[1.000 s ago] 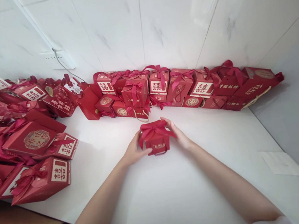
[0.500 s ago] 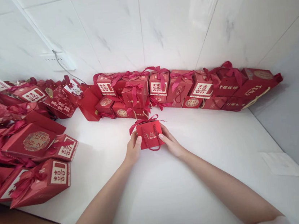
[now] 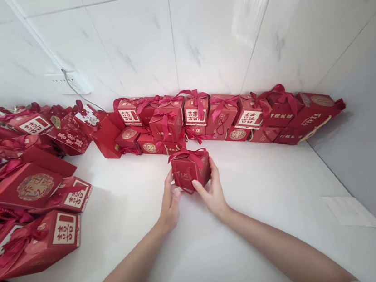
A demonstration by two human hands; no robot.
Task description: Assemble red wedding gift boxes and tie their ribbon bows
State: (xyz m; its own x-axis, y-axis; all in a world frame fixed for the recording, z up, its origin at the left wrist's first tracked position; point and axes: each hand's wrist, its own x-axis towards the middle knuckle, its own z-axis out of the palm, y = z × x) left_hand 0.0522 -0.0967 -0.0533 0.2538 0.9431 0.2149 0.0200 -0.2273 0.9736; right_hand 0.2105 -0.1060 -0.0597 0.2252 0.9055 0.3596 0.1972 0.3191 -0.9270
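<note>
Though the bow [image 3: 194,156] looks tied, the box [image 3: 185,172] is over the tabletop [image 3: 258,187], in front of the stacked boxes [image 3: 225,116], not among them. Right hand [image 3: 216,195] grips it; left hand [image 3: 169,207] flanks it, hold unclear.

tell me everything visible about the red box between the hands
The red box looks like card, with gold lettering, a faint red cord on the front and a red ribbon on top. It looks closed and roughly upright, one corner forward. The right hand grips it, thumb on the front; the left hand is at its other side, contact unclear. Whether it touches the white table is unclear.
</note>
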